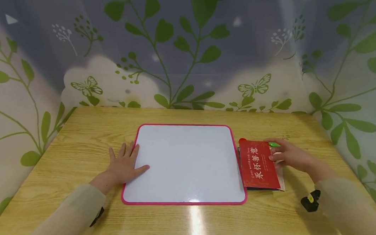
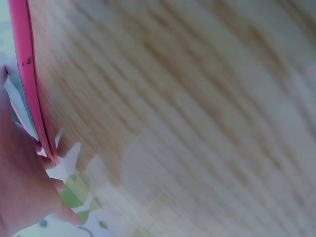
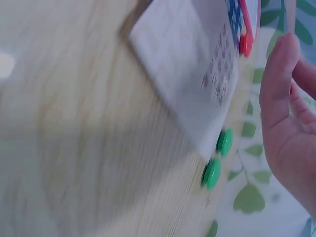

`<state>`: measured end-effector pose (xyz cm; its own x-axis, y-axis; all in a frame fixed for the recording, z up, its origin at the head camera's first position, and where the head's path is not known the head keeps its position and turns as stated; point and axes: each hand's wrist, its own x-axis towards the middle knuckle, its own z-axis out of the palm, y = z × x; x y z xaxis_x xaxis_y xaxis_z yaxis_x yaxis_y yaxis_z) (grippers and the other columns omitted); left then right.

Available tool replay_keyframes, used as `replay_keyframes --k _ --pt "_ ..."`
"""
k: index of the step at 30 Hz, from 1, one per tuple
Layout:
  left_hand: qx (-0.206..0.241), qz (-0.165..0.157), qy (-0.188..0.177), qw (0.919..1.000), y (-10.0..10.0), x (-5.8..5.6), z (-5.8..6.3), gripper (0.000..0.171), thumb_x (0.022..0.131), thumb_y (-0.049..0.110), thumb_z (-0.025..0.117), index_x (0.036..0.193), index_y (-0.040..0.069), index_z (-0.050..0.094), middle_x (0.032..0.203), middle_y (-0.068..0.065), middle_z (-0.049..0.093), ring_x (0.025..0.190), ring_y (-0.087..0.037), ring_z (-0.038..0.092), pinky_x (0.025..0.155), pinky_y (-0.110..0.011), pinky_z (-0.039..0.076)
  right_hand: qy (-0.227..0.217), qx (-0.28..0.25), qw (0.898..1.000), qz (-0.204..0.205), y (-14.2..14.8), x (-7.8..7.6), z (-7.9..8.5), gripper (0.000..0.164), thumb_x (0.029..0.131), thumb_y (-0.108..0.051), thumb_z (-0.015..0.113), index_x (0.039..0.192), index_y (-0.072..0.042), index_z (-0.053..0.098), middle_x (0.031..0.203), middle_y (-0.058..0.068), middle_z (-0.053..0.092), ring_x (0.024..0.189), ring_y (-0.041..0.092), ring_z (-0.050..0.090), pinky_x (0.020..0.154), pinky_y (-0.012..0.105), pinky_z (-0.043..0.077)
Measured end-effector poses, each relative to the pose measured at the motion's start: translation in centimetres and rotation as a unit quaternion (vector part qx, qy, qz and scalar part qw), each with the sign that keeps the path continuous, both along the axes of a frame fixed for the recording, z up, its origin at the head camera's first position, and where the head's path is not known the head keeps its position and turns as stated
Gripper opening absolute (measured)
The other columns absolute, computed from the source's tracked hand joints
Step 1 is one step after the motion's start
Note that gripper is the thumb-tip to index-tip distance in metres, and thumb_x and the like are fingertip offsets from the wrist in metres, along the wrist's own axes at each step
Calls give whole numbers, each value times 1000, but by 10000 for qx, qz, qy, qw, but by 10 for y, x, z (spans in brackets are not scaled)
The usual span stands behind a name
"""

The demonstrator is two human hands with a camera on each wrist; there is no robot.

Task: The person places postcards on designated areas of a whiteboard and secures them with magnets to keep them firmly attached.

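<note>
A white dry-erase board point(image 1: 187, 163) with a pink rim lies on the wooden table. My left hand point(image 1: 123, 167) rests with spread fingers on its left edge, thumb over the white surface; the left wrist view shows this hand point(image 2: 24, 182) beside the pink rim. To the right of the board, my right hand point(image 1: 289, 155) pinches the right edge of a red card point(image 1: 257, 163) with white Chinese lettering. Beneath the card, a pale printed paper point(image 3: 187, 64) and a blue-patterned piece point(image 3: 234, 17) show in the right wrist view, left of the right hand point(image 3: 291, 133).
Two green round magnets point(image 3: 212, 173) sit by the paper's corner, and a red round magnet point(image 3: 245, 44) is near the board's rim. The wooden table point(image 1: 81, 144) meets leaf-printed curtains point(image 1: 185, 61) at the back and both sides.
</note>
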<state>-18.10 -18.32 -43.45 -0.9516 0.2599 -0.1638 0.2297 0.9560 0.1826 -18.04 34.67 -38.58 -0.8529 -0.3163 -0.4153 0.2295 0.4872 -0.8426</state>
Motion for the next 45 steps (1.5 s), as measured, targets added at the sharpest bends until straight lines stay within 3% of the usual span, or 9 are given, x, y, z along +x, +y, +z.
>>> replay_keyframes --k 14,23,27,39,45 --pt "-49 -48 45 10000 -1 0 1 89 88 60 47 147 -1 21 154 -23 15 140 -49 8 101 -74 -6 89 -140 9997 161 -69 -20 -13 64 91 -6 57 144 -4 22 98 11 48 82 17 61 66 32 57" --pt "43 -81 78 9999 -1 1 2 88 88 58 48 147 -2 22 154 -24 15 140 -49 9 101 -75 -4 81 -235 9994 239 -98 -26 -19 63 90 2 54 144 0 21 94 12 47 69 14 61 62 31 57" --pt "68 -56 74 9999 -1 1 3 88 88 59 48 147 -1 22 154 -23 15 140 -49 9 101 -75 -4 97 -181 9997 124 -107 -28 -21 62 90 4 53 143 -1 22 91 11 46 62 14 60 62 31 57" --pt "170 -48 79 9998 -2 0 -2 92 86 63 47 147 0 21 155 -22 15 140 -49 8 102 -74 -7 212 265 9994 89 -116 -32 -21 62 90 0 56 144 -4 24 93 14 47 61 14 61 61 31 57" --pt "132 -25 36 9999 -3 -1 -3 90 87 60 48 148 0 20 155 -22 13 141 -49 6 101 -74 -7 440 795 9959 27 -118 -32 -19 64 90 -3 58 144 -2 23 99 19 51 66 16 61 61 32 57"
